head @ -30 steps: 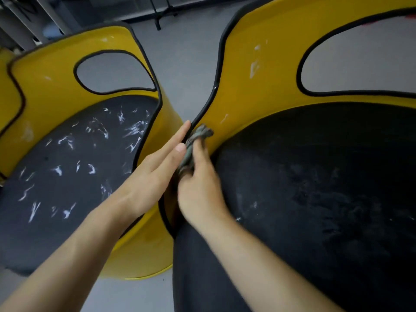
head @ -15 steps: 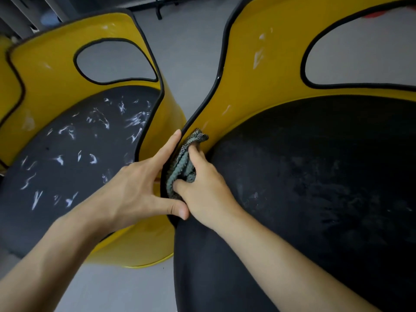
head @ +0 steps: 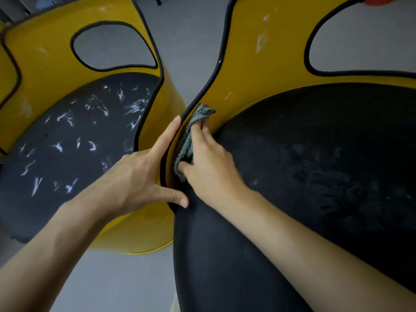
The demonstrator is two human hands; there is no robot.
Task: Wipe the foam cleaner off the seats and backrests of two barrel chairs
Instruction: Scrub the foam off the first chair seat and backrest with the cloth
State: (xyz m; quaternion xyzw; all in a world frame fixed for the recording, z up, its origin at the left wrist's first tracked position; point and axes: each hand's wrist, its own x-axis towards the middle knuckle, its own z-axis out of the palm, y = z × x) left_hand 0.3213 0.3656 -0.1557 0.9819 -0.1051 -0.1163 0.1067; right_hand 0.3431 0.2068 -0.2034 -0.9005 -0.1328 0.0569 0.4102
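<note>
Two yellow barrel chairs with black seats stand side by side. The right chair (head: 270,70) has a dark seat (head: 315,165) with faint smears and white foam streaks on its yellow backrest. My right hand (head: 211,163) presses a grey-green cloth (head: 191,131) against the inner left wall of that backrest, fingers curled on the cloth. My left hand (head: 139,174) rests on the black-trimmed edge of the same chair, fingers straight outside and thumb across the front rim. The left chair (head: 45,64) has many white foam streaks on its seat (head: 67,143).
Grey floor (head: 186,41) shows in the gap between the chairs and below them. Each backrest has a black-rimmed oval cut-out (head: 112,48). A red object (head: 380,0) sits at the top right edge.
The cloth and my right hand slid down the backrest wall, then back up a little. My left thumb spread out across the chair's front rim. The view moved closer.
</note>
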